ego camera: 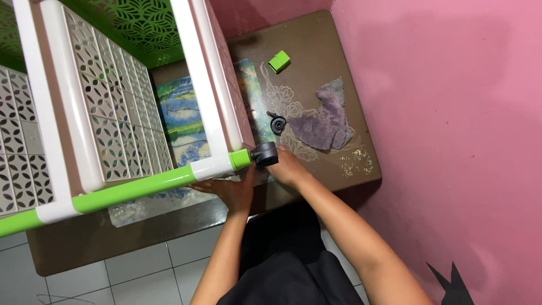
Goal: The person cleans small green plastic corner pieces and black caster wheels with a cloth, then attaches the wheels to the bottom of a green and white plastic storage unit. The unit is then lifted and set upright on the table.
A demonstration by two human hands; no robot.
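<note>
Black caster wheel (265, 153) sits at the corner of a white and green plastic rack (113, 113) that lies tipped on its side over a dark brown surface (316, 51). The wheel is right at the end of the rack's green rail (135, 189), where the green tip meets a white joint. The right hand (287, 167) is pressed against the wheel from the side nearest the person, its grip closed around the wheel's housing. The left hand (228, 191) is tucked under the green rail just beside the corner; its fingers are hidden by the rail, so I cannot tell how its grip stands. A second black caster (276, 122) lies loose on the surface a little beyond, next to a crumpled grey cloth (326, 120). A small green block (279, 61) rests farther off, near the pink wall (451, 113). A colourful printed mat (183, 121) shows under the rack.
</note>
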